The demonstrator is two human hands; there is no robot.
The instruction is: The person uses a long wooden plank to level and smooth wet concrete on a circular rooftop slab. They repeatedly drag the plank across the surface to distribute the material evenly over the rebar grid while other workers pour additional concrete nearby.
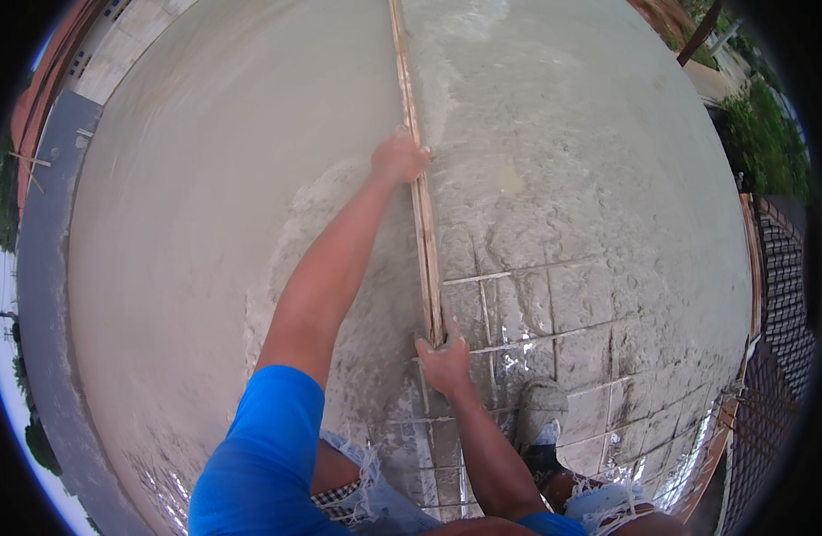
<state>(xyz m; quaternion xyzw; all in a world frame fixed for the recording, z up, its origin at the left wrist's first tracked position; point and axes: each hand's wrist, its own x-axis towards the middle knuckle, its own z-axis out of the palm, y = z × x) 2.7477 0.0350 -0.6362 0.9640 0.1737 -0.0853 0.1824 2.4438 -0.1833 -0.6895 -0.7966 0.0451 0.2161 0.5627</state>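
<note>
A long, narrow wooden board (pixel 425 234) stretches away from me over wet grey concrete (pixel 205 179). Partway along it, my left hand (pixel 399 158) is closed around the board. My right hand (pixel 445 357) grips the near end, with fingers on both sides of the wood. Left of the board the concrete looks fairly smooth; to its right it is rough and lumpy. Bars of a steel mesh (pixel 554 337) show through the thin concrete beside my right hand. The board's far end runs out of view at the top.
My mud-covered boot (pixel 542 413) stands among the mesh bars. A grey wall strip (pixel 49 214) borders the slab at the left. Wooden edge boards (pixel 752 259) and a tiled roof (pixel 783 259) lie at the right, with green bushes (pixel 759 138) beyond.
</note>
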